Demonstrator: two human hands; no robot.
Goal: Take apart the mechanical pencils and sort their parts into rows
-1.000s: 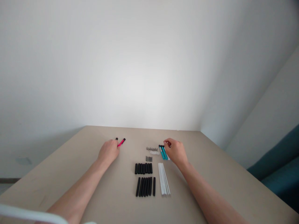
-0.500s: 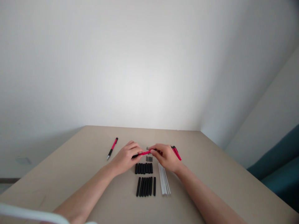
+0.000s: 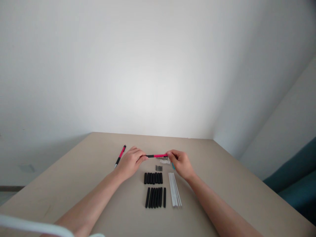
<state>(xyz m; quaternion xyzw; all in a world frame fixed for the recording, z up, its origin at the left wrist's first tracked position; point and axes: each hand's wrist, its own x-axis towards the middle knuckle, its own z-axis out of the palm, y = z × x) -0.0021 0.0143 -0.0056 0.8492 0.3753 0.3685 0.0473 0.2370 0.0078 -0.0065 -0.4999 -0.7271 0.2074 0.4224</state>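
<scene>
Pen barrel of red plastic with a black end [image 3: 156, 155] is held level just above the beige worktop [image 3: 222, 184]. The left hand [image 3: 130, 162] pinches its black end, and the right hand [image 3: 181, 163] pinches its red end with closed fingertips. Nearer the person lie short black tube grips [image 3: 153, 178] and thin white refills [image 3: 175, 194]; a second red-and-black pen [image 3: 120, 156] lies just left.

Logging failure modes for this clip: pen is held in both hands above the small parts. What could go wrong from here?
1. The red pen is pinched only at its ends by the left hand and right hand. A slip could drop it onto the springs and small clear tips just below, scattering them.
2. The right wrist sits close beside the white refills. Drawing back could nudge that row out of line.
</scene>
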